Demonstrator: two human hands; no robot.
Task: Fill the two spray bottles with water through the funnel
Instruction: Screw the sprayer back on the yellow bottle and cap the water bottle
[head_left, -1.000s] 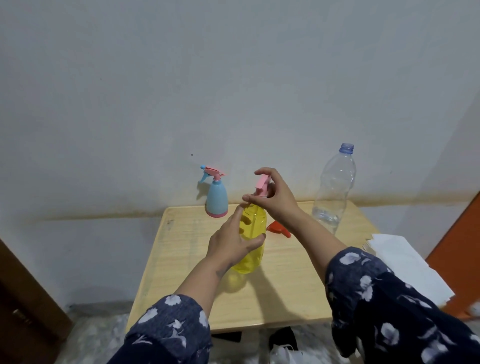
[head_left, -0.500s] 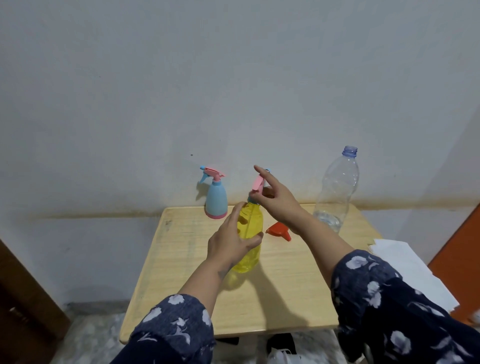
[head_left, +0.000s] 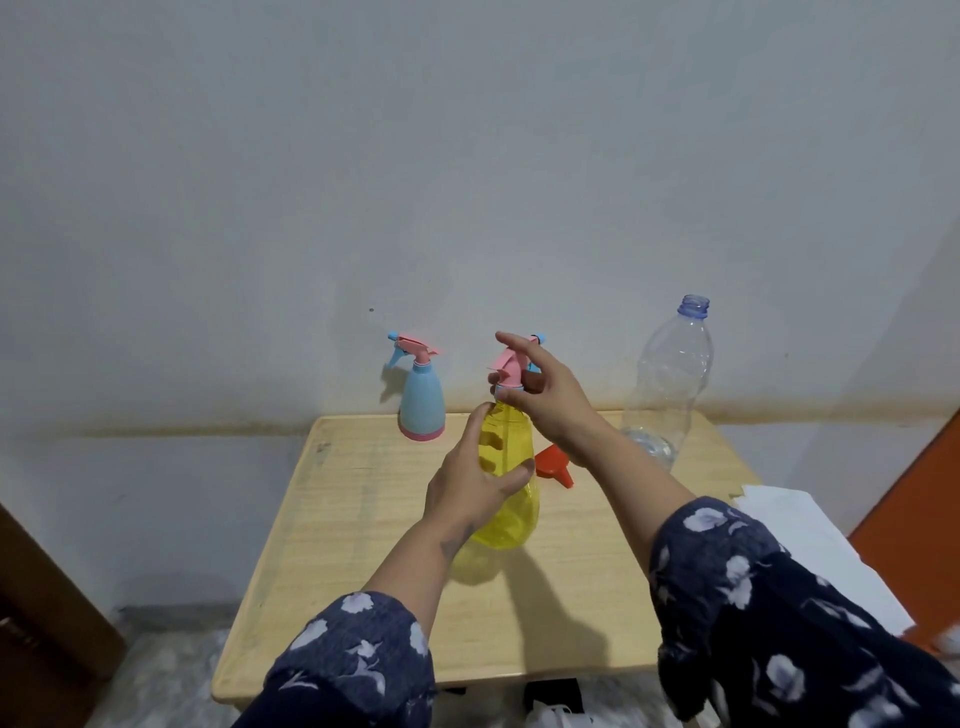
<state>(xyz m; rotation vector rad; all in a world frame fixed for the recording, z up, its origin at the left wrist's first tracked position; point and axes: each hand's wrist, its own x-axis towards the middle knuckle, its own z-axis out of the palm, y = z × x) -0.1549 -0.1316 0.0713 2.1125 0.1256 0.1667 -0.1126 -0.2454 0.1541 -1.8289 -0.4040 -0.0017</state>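
Observation:
A yellow spray bottle (head_left: 511, 512) stands upright near the middle of the wooden table (head_left: 353, 525). My left hand (head_left: 470, 480) grips its body from the left. My right hand (head_left: 550, 397) is at its pink spray head (head_left: 511, 370), thumb and fingers around the collar, index finger stretched over the top. A blue spray bottle (head_left: 422, 402) with a pink head stands at the table's back edge by the wall. An orange funnel (head_left: 555, 462) lies on its side to the right of the yellow bottle. A large clear plastic bottle (head_left: 667, 384), uncapped, stands at the back right with a little water at its bottom.
The table stands against a pale wall. A white sheet or cloth (head_left: 810, 551) lies off the table's right edge, with an orange surface (head_left: 924, 519) beyond it. A dark wooden piece (head_left: 36, 613) is at the lower left. Dark items lie on the floor under the table's front edge.
My right hand has kept working at the pink spray head, its fingers shifting around the collar. The left hand still holds the yellow bottle. The water bottle's mouth now shows without a cap.

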